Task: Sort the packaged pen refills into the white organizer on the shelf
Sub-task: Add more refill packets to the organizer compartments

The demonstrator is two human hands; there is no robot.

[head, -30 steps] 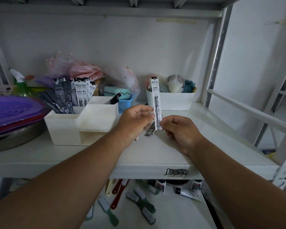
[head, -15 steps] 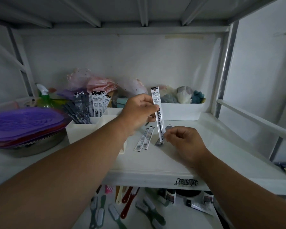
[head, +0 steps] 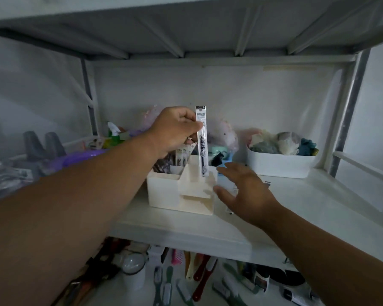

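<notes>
My left hand (head: 175,131) pinches a packaged pen refill (head: 202,149) near its top and holds it upright above the white organizer (head: 164,191) on the shelf. Several packaged refills (head: 181,156) stand in the organizer's back left compartment, partly hidden by that hand. My right hand (head: 245,193) hovers with spread fingers just right of the organizer and holds nothing. It covers most of the loose refills (head: 266,184) lying on the shelf.
A white bin (head: 279,165) of bundled items stands at the back right. A purple lid (head: 84,156) and a spray bottle (head: 114,132) are on the left. A blue basket (head: 222,156) sits behind the organizer. Brushes (head: 201,281) lie on the shelf below.
My right hand let go of the refill and opened beside the organizer. My left hand carried the refill up and over the organizer. The view shifted upward.
</notes>
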